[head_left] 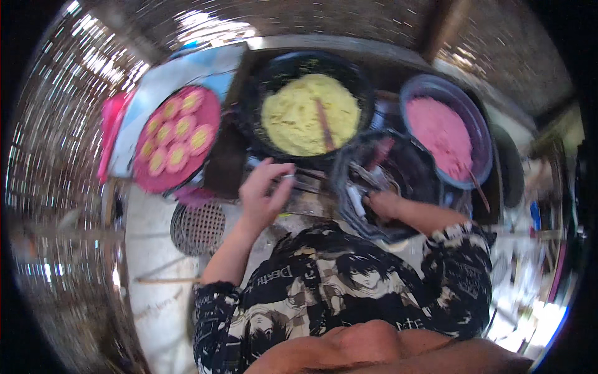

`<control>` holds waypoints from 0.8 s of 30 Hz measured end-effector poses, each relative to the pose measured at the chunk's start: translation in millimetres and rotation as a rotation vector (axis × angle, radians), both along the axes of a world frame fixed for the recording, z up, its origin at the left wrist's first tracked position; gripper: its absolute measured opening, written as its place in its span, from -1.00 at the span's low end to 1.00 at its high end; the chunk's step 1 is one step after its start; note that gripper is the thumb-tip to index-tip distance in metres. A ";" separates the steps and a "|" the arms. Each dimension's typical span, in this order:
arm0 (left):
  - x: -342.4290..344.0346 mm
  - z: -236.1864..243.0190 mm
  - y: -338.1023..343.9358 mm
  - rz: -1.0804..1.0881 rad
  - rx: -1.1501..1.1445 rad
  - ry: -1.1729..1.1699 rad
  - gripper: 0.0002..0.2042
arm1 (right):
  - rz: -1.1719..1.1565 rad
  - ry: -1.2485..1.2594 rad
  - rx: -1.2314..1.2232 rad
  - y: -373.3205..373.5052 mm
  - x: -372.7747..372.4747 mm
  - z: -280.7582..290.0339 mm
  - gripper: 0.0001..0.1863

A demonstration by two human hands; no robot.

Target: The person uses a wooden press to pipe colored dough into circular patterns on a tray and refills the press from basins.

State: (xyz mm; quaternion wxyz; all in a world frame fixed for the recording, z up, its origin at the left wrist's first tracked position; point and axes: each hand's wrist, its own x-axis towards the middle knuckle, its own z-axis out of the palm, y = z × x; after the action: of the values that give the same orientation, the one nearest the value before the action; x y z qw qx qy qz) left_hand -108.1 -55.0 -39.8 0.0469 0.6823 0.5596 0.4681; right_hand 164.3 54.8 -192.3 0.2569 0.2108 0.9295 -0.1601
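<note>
My left hand (263, 190) is raised in front of the black pan, with thumb and forefinger apart. A small pale spot shows by its fingertips, too blurred to name. My right hand (383, 204) reaches into a dark, plastic-lined tub (414, 171); its fingers are partly hidden, so a grip cannot be made out. Beside it in the tub lie a white tube-like thing (355, 199), crumpled clear plastic and a reddish handle (381, 151). Yellow shredded-looking food (293, 115) fills much of the black pan (249, 103), and a wooden spatula (324, 124) stands in it.
On the left, a pink round tray (208, 112) holds several pink, flower-shaped pieces with yellow centres. At the right, a grey-blue basin (483, 137) contains pink crumbly food (436, 128) and a spoon (478, 187). A round woven or perforated mat (198, 229) lies below on the floor.
</note>
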 end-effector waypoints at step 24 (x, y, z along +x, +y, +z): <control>-198.5 57.9 -153.2 0.265 0.083 -0.527 -0.40 | -0.017 0.883 -0.872 -103.2 -382.0 257.7 -0.46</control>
State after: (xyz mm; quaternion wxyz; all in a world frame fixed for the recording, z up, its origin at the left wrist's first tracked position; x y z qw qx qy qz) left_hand -306.6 -208.2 18.1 0.1013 0.4598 0.5926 0.6536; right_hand -217.6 -48.4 65.4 -0.0905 0.0079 0.7955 -0.5991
